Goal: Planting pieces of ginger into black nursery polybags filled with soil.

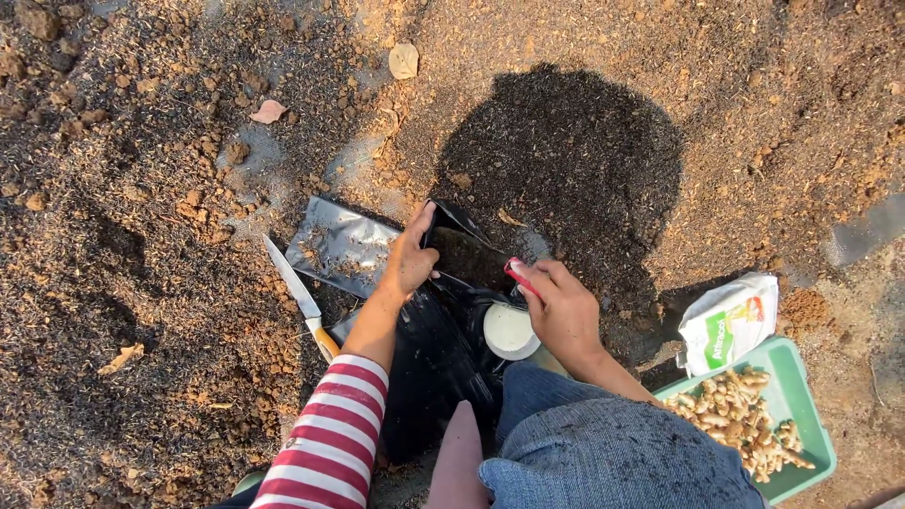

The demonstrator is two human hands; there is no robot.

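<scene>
The left hand [410,259] is gripping the rim of a black plastic bag [443,349] lying on soil [141,283]. The right hand [563,311] is holding a red-handled tool [521,278] beside a white cup [510,331].

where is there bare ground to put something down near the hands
Open soil lies left of the knife and beyond the black bag. It is crowded between the right hand, white pouch and green tray.

Knife [300,297] on soil; green tray [801,396] w/ ginger pieces [745,415]; white packet [731,320]; dry leaves [403,60].
</scene>
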